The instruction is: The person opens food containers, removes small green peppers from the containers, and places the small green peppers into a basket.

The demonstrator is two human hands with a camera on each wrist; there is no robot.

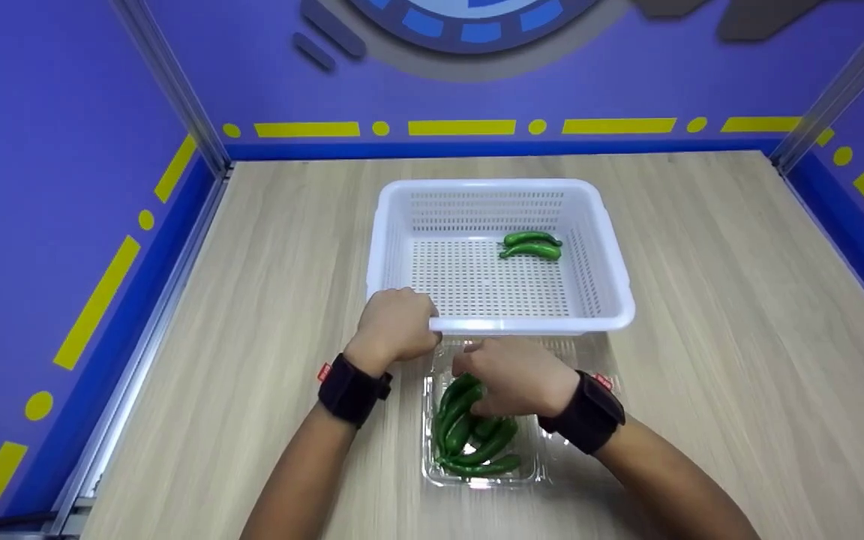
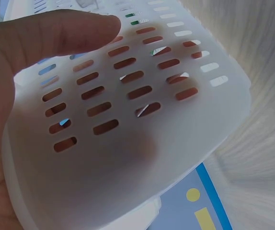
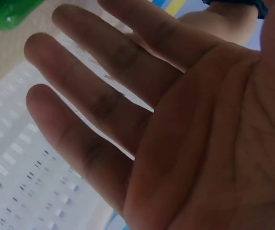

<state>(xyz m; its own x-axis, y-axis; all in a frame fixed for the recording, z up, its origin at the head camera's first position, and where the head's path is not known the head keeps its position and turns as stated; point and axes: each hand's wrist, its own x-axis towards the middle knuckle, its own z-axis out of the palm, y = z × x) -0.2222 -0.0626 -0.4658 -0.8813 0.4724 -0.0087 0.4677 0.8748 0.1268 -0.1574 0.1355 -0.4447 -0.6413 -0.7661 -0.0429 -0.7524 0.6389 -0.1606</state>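
Note:
My left hand (image 1: 398, 322) grips the near left corner of a white plastic basket (image 1: 507, 325). In the left wrist view, the thumb (image 2: 75, 36) lies on one face of its slotted wall, with the fingers behind. Two green chili peppers (image 1: 531, 250) lie inside the basket, toward its right side. My right hand (image 1: 518, 375) is over a clear plastic container (image 1: 481, 482) that holds several green chili peppers (image 1: 481, 454). Its fingers (image 3: 73, 120) look spread and nearly straight in the right wrist view, with a pepper (image 3: 13, 12) past the fingertips.
The basket and container stand on a light wooden table (image 1: 289, 247), the container just in front of the basket. Blue panels (image 1: 282, 90) with yellow markings border the table at the back and sides. Both wrists wear black bands (image 1: 353, 390).

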